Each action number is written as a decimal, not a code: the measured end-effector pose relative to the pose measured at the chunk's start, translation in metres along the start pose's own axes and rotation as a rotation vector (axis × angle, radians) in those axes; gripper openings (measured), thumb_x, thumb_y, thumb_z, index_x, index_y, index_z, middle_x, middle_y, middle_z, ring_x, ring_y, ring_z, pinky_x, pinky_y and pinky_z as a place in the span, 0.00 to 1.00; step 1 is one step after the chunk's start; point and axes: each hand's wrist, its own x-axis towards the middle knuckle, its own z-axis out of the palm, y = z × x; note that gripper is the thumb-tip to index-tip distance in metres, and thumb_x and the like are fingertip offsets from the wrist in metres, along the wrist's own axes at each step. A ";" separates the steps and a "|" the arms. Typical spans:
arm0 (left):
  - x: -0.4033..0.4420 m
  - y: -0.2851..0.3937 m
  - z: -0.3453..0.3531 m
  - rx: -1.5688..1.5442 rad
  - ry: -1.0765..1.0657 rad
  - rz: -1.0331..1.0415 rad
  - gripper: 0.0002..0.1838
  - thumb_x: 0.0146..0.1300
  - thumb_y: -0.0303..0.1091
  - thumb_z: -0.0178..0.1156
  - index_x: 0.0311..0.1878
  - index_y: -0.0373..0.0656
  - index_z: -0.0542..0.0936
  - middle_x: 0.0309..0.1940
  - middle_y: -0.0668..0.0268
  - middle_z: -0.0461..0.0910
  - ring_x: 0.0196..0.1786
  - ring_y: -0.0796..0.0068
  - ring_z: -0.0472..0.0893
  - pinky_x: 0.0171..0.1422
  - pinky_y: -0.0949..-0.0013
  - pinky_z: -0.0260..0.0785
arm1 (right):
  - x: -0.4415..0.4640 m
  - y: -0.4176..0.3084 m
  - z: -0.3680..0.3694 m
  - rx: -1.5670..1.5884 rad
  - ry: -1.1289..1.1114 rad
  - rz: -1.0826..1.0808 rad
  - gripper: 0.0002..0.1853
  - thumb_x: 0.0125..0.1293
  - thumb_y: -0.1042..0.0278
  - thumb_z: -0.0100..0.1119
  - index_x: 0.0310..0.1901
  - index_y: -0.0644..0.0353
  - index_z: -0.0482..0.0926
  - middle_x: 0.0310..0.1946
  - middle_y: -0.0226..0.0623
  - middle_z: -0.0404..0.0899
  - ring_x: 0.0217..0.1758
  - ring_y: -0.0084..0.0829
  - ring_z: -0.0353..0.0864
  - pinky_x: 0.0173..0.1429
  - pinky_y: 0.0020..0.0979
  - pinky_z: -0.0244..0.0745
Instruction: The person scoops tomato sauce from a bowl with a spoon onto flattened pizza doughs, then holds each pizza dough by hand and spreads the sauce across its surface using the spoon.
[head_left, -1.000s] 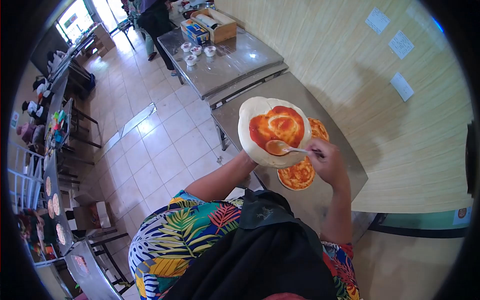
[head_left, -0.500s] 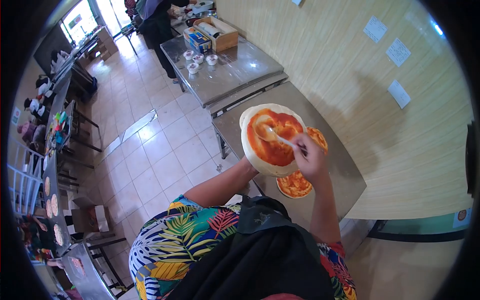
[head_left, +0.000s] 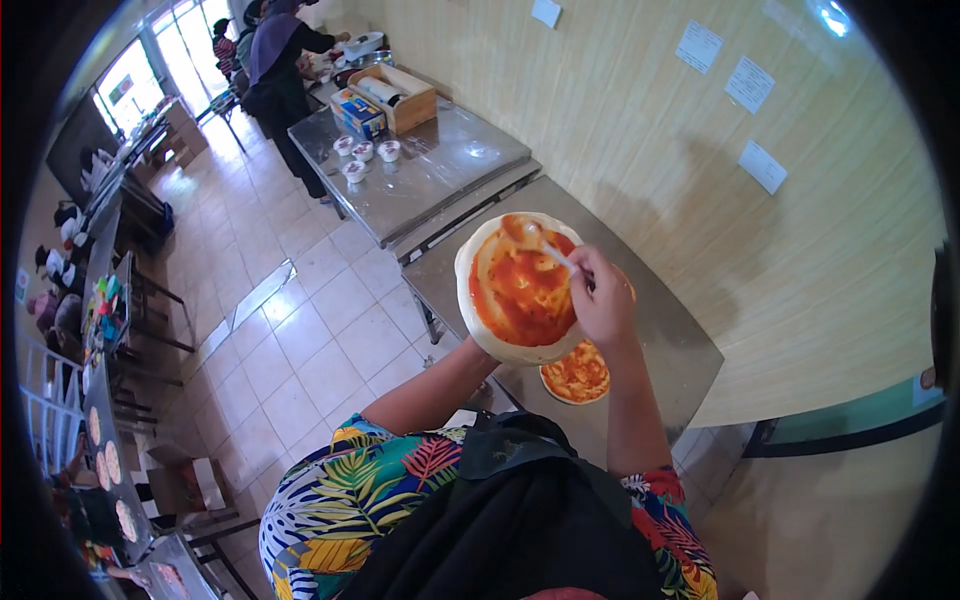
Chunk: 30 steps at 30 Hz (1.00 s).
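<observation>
In the head view, the dough (head_left: 467, 301) is above the tabletop (head_left: 665, 335), apparently supported from below by the left hand, which leaves its sauced face open; those fingers are hidden, so their grip cannot be told. The left forearm (head_left: 432, 387) comes in from seven o'clock. The right hand (head_left: 604, 305), at three o'clock, has its fingers pinched round the spoon (head_left: 557, 257), likely for light control, its bowl in the sauce (head_left: 520, 292) near twelve o'clock. A sauced base (head_left: 577, 376) lies at five o'clock, seemingly set aside to avoid the elbows.
</observation>
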 end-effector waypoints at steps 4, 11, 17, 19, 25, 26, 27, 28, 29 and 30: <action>0.007 0.002 -0.017 0.001 -0.013 0.007 0.28 0.72 0.48 0.44 0.70 0.45 0.60 0.66 0.55 0.65 0.66 0.57 0.70 0.68 0.54 0.68 | -0.010 0.041 -0.029 0.010 0.071 0.063 0.02 0.63 0.76 0.53 0.36 0.61 0.73 0.26 0.40 0.77 0.28 0.35 0.80 0.32 0.30 0.72; 0.004 -0.001 0.009 -0.106 -0.026 -0.083 0.28 0.72 0.48 0.43 0.70 0.44 0.59 0.66 0.53 0.65 0.66 0.57 0.70 0.67 0.53 0.68 | -0.021 0.027 -0.028 0.178 -0.073 0.054 0.02 0.63 0.77 0.54 0.37 0.62 0.74 0.25 0.33 0.76 0.29 0.20 0.78 0.34 0.23 0.72; 0.010 -0.005 0.006 -0.046 -0.051 -0.033 0.27 0.72 0.47 0.45 0.69 0.43 0.61 0.64 0.52 0.67 0.63 0.57 0.73 0.65 0.53 0.70 | -0.017 0.049 -0.065 0.072 0.020 0.140 0.04 0.64 0.80 0.52 0.38 0.62 0.75 0.26 0.28 0.72 0.30 0.15 0.69 0.36 0.20 0.68; 0.010 -0.004 0.002 -0.053 -0.064 -0.029 0.27 0.72 0.47 0.45 0.68 0.42 0.61 0.64 0.52 0.68 0.63 0.58 0.73 0.65 0.53 0.70 | -0.039 0.049 -0.075 0.074 -0.034 0.150 0.03 0.65 0.80 0.52 0.38 0.62 0.74 0.26 0.27 0.72 0.30 0.15 0.69 0.35 0.19 0.67; 0.007 -0.004 0.003 -0.070 -0.065 -0.028 0.27 0.72 0.47 0.45 0.68 0.42 0.62 0.64 0.52 0.68 0.63 0.58 0.74 0.65 0.53 0.71 | -0.018 0.027 -0.054 0.074 -0.084 0.077 0.03 0.64 0.80 0.52 0.37 0.62 0.74 0.26 0.25 0.70 0.29 0.14 0.67 0.33 0.19 0.65; 0.007 -0.004 0.004 -0.070 -0.066 -0.030 0.27 0.72 0.47 0.45 0.68 0.42 0.62 0.64 0.52 0.68 0.62 0.58 0.74 0.65 0.53 0.71 | -0.014 0.029 -0.054 0.049 -0.032 0.099 0.03 0.64 0.80 0.53 0.37 0.62 0.74 0.26 0.25 0.70 0.29 0.14 0.66 0.33 0.20 0.64; 0.008 -0.005 0.005 -0.068 -0.062 -0.028 0.27 0.72 0.47 0.45 0.68 0.42 0.62 0.64 0.52 0.69 0.62 0.58 0.74 0.65 0.53 0.71 | -0.017 0.031 -0.059 0.051 -0.036 0.107 0.03 0.64 0.80 0.53 0.37 0.62 0.74 0.26 0.25 0.70 0.29 0.14 0.66 0.33 0.20 0.64; 0.008 -0.005 0.005 -0.067 -0.061 -0.027 0.27 0.72 0.47 0.45 0.68 0.42 0.62 0.63 0.52 0.69 0.62 0.58 0.74 0.65 0.53 0.71 | -0.022 0.035 -0.067 0.035 -0.019 0.125 0.03 0.64 0.79 0.53 0.37 0.62 0.74 0.25 0.25 0.70 0.28 0.14 0.66 0.32 0.20 0.64; 0.008 -0.005 0.004 -0.072 -0.062 -0.029 0.27 0.72 0.47 0.45 0.68 0.42 0.62 0.63 0.52 0.69 0.62 0.58 0.74 0.65 0.53 0.71 | -0.027 0.038 -0.073 0.014 -0.002 0.141 0.02 0.64 0.79 0.53 0.37 0.62 0.74 0.25 0.26 0.70 0.28 0.15 0.66 0.32 0.20 0.64; 0.009 -0.005 0.003 -0.071 -0.063 -0.023 0.27 0.72 0.47 0.46 0.68 0.42 0.62 0.63 0.53 0.69 0.62 0.58 0.74 0.64 0.53 0.71 | -0.037 0.042 -0.076 0.009 -0.006 0.145 0.02 0.64 0.79 0.53 0.37 0.62 0.74 0.25 0.26 0.70 0.28 0.15 0.66 0.32 0.20 0.64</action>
